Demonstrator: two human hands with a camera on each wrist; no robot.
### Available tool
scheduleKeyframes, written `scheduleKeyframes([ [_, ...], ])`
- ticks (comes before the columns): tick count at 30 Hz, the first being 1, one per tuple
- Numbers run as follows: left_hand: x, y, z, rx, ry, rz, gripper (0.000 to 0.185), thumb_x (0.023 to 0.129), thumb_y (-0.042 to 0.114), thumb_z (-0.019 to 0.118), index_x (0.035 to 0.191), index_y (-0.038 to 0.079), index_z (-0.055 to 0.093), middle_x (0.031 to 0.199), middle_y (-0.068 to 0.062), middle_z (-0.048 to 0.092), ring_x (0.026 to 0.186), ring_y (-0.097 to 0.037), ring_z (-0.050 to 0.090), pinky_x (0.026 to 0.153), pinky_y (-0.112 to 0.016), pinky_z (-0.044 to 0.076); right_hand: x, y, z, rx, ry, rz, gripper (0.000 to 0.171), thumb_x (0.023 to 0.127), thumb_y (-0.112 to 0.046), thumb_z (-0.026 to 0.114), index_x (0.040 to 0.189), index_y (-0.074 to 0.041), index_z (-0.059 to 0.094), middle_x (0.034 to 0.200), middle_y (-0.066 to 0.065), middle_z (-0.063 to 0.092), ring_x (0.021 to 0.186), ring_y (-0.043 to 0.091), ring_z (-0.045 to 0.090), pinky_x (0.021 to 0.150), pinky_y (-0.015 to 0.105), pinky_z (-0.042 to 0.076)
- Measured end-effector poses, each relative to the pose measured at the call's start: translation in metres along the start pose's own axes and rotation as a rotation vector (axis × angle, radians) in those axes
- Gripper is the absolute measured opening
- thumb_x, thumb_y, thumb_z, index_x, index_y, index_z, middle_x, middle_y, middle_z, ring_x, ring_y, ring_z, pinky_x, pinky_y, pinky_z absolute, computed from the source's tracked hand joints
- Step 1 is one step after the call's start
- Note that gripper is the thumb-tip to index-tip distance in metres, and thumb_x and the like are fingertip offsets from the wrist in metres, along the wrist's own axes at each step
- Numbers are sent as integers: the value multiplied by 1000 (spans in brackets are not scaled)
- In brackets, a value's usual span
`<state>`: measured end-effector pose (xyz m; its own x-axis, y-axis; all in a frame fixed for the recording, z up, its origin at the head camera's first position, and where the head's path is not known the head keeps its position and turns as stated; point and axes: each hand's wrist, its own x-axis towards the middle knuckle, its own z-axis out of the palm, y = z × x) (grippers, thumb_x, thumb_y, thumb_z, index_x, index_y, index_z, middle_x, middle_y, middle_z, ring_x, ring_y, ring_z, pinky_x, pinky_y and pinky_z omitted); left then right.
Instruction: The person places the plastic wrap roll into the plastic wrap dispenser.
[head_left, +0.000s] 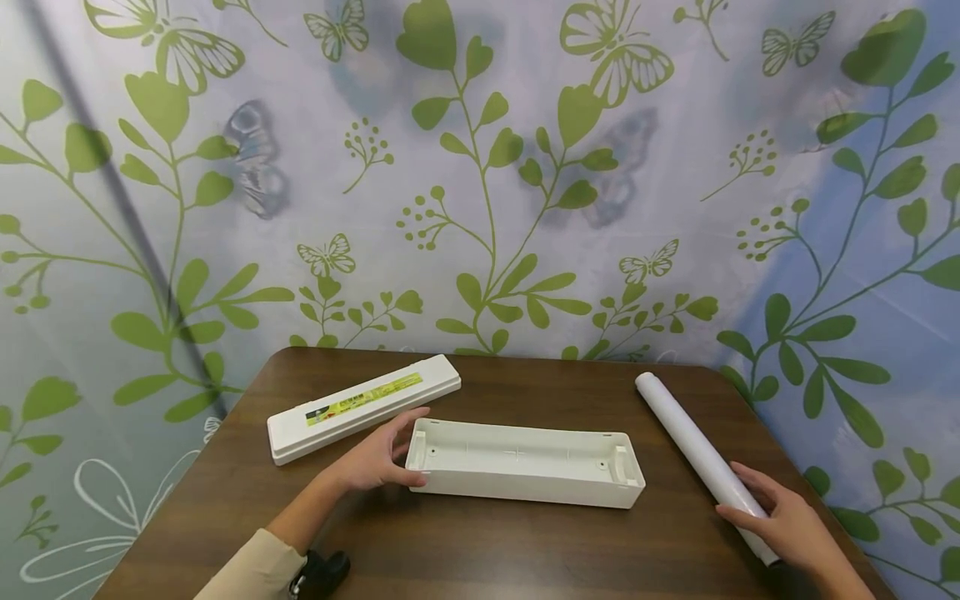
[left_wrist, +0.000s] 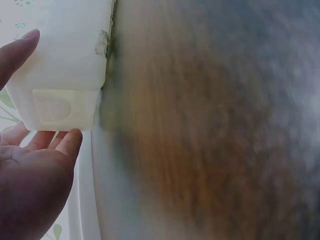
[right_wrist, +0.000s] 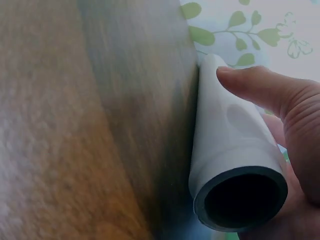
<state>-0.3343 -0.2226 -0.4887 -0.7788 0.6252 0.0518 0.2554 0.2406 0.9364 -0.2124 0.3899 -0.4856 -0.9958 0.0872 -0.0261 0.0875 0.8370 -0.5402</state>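
An open, long white plastic box (head_left: 517, 489) lies in the middle of the table, its hollow side up. My left hand (head_left: 378, 458) grips its left end, with the thumb on the front wall and the fingers around the end. In the left wrist view, the fingertips touch the end of the box (left_wrist: 65, 60). On the right, a glossy white roll of plastic wrap (head_left: 693, 442) lies slanted on the table. My right hand (head_left: 787, 517) holds its near end between thumb and fingers. The right wrist view shows the roll's (right_wrist: 227, 135) dark hollow core facing the camera.
A white lid (head_left: 405, 392) with a yellow-green label lies slanted at the back left, behind the left hand. The brown wooden table (head_left: 525, 550) ends at a curtain (head_left: 510, 208) printed with leaves and butterflies. A black object (head_left: 327, 573) is near the left wrist.
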Motion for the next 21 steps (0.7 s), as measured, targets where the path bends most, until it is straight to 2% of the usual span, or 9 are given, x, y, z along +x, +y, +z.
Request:
scheduleKeyframes([
  [3,0,-1,-2,-51,-26,0,106,79,11,88,161,9,21,165,-22,26,151,-40,32,118,-39,39,1,3,0,4,2,-3,89,91,-44,77,155,4,37,145,39,48,106,21,69,68,22,54],
  [5,1,-2,-3,-83,-43,1,106,79,8,88,161,8,20,164,-21,27,151,-41,32,115,-32,43,2,5,0,2,-2,-1,89,91,-44,77,155,4,36,144,39,49,107,25,69,67,22,53],
  [7,1,-3,-3,-104,-50,1,105,79,6,88,160,6,20,163,-22,30,151,-41,32,112,-27,45,3,6,0,4,-7,8,90,91,-44,76,155,5,36,143,39,50,105,20,69,67,22,53],
  [9,1,-4,-3,-119,-54,4,104,79,5,88,159,4,22,161,-23,32,151,-42,32,111,-26,46,3,7,-1,8,-12,19,91,91,-45,76,155,5,36,143,38,50,99,4,65,67,23,53],
  [11,0,-4,-3,-124,-54,5,102,78,5,88,158,3,24,160,-23,34,150,-42,33,110,-25,46,2,7,-1,13,-9,30,92,90,-46,77,155,5,36,143,36,52,92,-11,55,67,23,52],
  [13,-1,-3,-3,-122,-53,8,100,78,5,88,157,2,25,159,-23,36,149,-42,34,110,-23,46,1,7,-1,27,-6,34,91,90,-46,77,155,5,37,143,35,53,88,-18,49,67,24,53],
  [21,-4,0,-1,-135,-58,2,99,80,5,86,157,2,24,160,-24,34,150,-43,32,108,-21,47,-3,9,2,57,19,43,87,90,-45,77,153,3,41,143,36,52,88,-18,48,66,24,52],
])
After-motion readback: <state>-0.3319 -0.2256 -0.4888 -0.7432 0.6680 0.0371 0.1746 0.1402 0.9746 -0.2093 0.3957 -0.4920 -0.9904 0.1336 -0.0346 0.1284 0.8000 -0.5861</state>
